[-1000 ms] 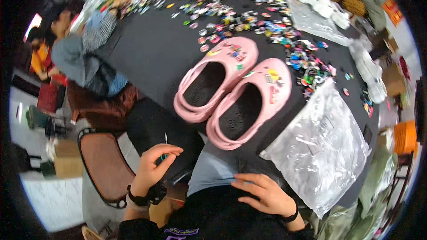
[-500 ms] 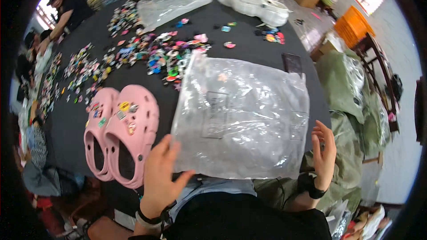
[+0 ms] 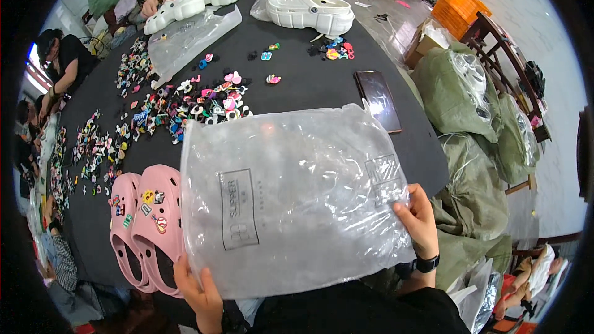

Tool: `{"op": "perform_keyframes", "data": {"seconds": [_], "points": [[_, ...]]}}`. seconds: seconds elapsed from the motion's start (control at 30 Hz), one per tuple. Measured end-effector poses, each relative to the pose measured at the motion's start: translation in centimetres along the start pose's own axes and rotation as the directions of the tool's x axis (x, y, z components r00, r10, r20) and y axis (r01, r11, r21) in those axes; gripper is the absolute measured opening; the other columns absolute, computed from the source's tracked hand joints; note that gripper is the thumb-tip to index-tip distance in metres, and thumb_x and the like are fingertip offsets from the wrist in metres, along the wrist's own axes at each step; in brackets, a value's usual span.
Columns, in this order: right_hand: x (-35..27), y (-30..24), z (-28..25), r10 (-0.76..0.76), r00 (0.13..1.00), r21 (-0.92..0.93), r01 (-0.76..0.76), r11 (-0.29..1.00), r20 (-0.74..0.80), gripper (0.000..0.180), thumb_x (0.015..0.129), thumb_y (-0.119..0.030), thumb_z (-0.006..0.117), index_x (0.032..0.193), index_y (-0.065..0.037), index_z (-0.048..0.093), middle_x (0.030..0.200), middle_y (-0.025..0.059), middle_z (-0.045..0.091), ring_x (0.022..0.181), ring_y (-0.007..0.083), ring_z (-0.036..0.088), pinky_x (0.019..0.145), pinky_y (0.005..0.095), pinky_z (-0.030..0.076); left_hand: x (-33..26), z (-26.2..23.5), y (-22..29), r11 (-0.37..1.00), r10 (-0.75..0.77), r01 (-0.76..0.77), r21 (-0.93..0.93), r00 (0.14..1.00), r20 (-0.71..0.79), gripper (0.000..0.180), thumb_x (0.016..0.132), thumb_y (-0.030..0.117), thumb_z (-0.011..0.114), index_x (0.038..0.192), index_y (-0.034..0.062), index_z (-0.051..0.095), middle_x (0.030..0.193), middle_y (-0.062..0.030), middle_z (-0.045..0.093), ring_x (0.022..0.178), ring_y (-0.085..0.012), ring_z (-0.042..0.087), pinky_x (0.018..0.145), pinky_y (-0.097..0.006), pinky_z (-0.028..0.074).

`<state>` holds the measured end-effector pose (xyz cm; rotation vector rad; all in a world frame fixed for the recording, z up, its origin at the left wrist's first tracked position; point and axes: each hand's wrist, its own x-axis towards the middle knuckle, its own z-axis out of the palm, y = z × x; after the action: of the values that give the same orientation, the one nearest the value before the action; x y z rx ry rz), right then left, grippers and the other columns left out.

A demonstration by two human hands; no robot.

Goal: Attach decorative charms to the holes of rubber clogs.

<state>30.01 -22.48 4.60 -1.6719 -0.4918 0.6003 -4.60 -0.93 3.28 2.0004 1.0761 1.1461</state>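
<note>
A frosted clear plastic bag with dark printed frames lies before me, its near part over the table edge. My left hand pinches its lower left corner, thumb on top. At the bag's right edge my right hand grips the film, thumb above and the other fingers partly hidden behind. To the left, next to the bag, sits a pair of pink clogs with colourful charms on their tops. The bag's left edge slightly overlaps the right clog.
Loose shoe charms lie in heaps across the black table. A phone rests at the right. Beyond are a white clog, more white clogs and another plastic bag. Green sacks stand right; a co-worker sits left.
Both hands, apart from the bag's edges before, have closed on it. The bag now appears nearer and lower left in view. The view itself has shifted, bringing the phone out more fully.
</note>
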Motion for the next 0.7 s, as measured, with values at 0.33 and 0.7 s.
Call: {"op": "perform_keyframes", "data": {"seconds": [0.33,0.7], "points": [[9.5,-4.8,0.5,-0.245,0.952,-0.678,0.303,0.67,0.183,0.023,0.09,-0.028,0.062,0.1,-0.007,0.064,0.077,0.009,0.068,0.065,0.0256,0.065,0.059,0.0345,0.049,-3.3,-1.8,-1.1,0.954,-0.047,-0.112,0.277,0.86,0.509,0.059,0.083,0.01,0.064,0.136,-0.0013,0.04,0.132,-0.0253,0.044,0.116,-0.0475,0.042,0.098,-0.048,0.035],[16.1,-3.2,2.9,-0.263,0.956,-0.354,0.292,0.889,0.129,0.02,0.095,-0.021,0.054,0.092,-0.003,0.061,0.069,0.0024,0.059,0.063,0.0108,0.056,0.057,0.026,0.045,-2.7,0.3,-0.8,0.966,-0.193,0.136,0.219,0.945,0.263,0.041,0.09,0.0,0.047,0.131,-0.005,0.048,0.105,-0.0228,0.055,0.098,-0.0361,0.053,0.087,-0.04,0.042]]}}
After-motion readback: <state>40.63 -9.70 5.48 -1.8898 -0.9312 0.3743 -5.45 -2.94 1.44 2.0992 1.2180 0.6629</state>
